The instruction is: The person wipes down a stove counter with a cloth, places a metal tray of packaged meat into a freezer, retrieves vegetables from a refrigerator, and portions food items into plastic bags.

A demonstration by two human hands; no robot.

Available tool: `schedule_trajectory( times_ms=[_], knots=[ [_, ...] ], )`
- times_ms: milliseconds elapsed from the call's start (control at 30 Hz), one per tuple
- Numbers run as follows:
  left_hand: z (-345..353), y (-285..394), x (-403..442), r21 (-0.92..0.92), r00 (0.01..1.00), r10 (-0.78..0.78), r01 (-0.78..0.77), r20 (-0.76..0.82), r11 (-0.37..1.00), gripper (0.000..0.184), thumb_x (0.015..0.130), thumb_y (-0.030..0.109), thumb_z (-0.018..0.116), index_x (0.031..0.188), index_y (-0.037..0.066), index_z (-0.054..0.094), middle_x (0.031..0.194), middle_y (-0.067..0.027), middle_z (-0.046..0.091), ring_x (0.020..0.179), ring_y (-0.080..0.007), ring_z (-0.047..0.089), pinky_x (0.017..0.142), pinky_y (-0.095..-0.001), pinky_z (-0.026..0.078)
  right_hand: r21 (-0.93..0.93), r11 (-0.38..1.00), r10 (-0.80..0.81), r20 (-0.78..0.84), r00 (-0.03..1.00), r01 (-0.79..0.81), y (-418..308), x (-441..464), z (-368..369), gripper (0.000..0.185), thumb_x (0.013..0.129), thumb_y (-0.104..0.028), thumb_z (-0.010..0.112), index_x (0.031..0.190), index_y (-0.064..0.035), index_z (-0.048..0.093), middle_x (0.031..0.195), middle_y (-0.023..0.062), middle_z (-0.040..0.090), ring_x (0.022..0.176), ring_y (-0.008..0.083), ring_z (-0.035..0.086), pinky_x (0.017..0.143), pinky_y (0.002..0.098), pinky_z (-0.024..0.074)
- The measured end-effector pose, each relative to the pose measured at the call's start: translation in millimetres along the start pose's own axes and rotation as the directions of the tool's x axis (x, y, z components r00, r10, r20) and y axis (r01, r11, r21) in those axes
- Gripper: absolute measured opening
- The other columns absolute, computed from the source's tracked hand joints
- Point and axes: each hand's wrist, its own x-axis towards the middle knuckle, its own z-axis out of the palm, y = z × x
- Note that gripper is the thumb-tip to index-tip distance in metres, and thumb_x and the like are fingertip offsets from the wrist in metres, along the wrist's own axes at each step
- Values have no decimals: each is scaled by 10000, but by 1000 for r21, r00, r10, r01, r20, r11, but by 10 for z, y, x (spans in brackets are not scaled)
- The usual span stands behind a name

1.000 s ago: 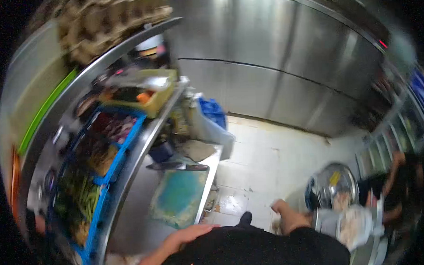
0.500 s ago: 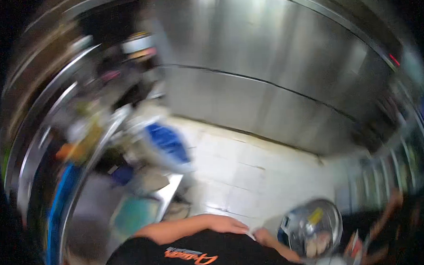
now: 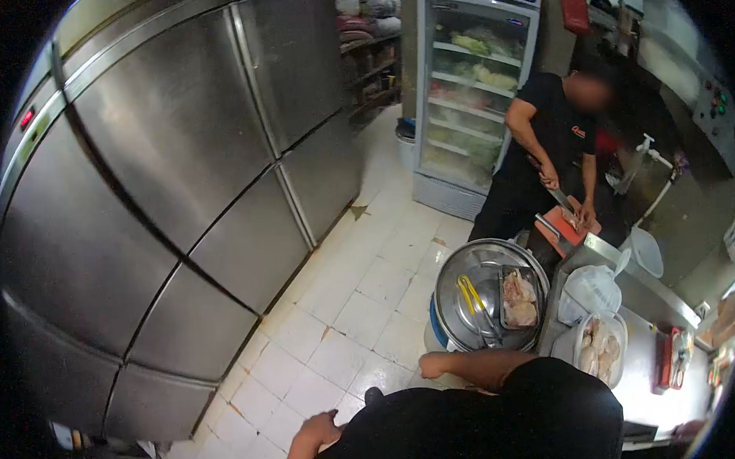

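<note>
My left hand [image 3: 316, 430] is low in front of my black shirt, its fingers curled inward. A small pale patch shows beside it, and I cannot make out what it is. My right hand [image 3: 437, 365] is beside the large round metal lid [image 3: 447, 295], fingers curled downward, and whatever it may hold is hidden. On that lid lie yellow-handled tongs [image 3: 472, 295] and a black tray with raw chicken pieces [image 3: 519, 301]. A white container of chicken [image 3: 600, 347] stands farther right, nearest my right arm.
Tall steel refrigerator doors [image 3: 170, 139] line the left. A glass-door chiller [image 3: 476, 80] with vegetables stands behind. At the right, a co-worker [image 3: 546, 134] cuts with a knife on a red board [image 3: 570, 226]. A steel counter [image 3: 644, 390] runs along the right; white floor tiles [image 3: 359, 335] lie between.
My view has swung to the right, from the cluttered counter to the chiller and co-worker. My hands were close together at a small white thing and are now apart.
</note>
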Motion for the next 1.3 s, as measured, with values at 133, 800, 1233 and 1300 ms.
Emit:
schedule_trajectory(
  times_ms=[133,800,1233,1300],
  knots=[
    [-1184,138,786,319,995,93,-100,37,943,810,794,645,554,1376,88,467,1318,-196,540,1216,-374,513,1016,-475,398,234,966,181,-319,930,-107,471,-201,-208,296,766,-255,588,804,23,683,826,238,655,768,363,641,723,481,500],
    [-2583,915,6241,409,738,574,-674,354,615,687,899,564,496,1290,-1,514,1272,-265,541,1174,-380,537,995,-426,434,162,986,112,-414,903,-48,2581,1693,-1432,276,862,-292,577,964,-48,656,962,187,643,953,371,613,852,475,475],
    [-5172,1382,8396,634,921,174,-368,348,680,316,933,326,497,994,30,588,948,-146,648,911,-284,618,873,-420,456,891,454,769,-380,513,-21,3535,1341,-3468,378,887,-330,591,1094,-15,627,987,188,655,905,320,633,814,431,493],
    [-5496,2341,9401,666,850,420,-515,317,540,301,937,291,494,1062,30,579,984,-139,646,934,-280,615,899,-410,456,968,252,863,-230,450,11,3579,1451,-3403,381,899,-347,586,1085,-17,628,984,207,650,899,343,633,813,445,497]
  ],
)
